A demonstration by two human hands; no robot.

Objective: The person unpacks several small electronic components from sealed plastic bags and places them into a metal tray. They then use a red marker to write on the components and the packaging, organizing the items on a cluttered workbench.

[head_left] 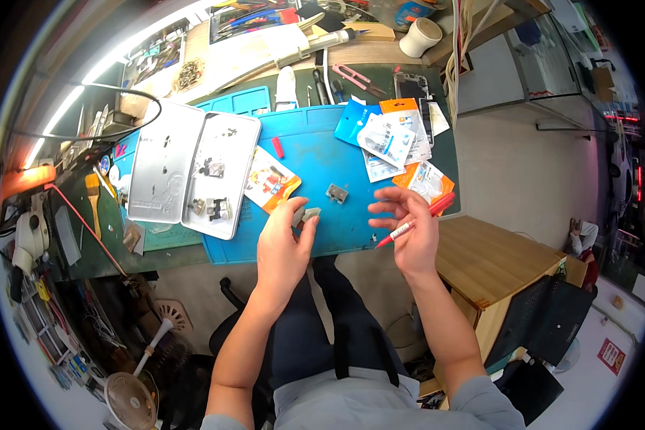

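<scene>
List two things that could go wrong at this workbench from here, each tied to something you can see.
1. The left hand pinches a small grey part over the blue mat's near edge; a slip could drop it to the floor.
2. The open metal tin holds loose small pieces beside that hand; a nudge might scatter them.

Blue mat (315, 165), red-and-white pen (414, 223), silver tin (166, 163)

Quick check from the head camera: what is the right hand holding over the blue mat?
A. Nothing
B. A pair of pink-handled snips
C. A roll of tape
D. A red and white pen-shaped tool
D: the right hand pinches a slim red and white pen-shaped tool in its fingers, at the near edge of the blue mat.
</scene>
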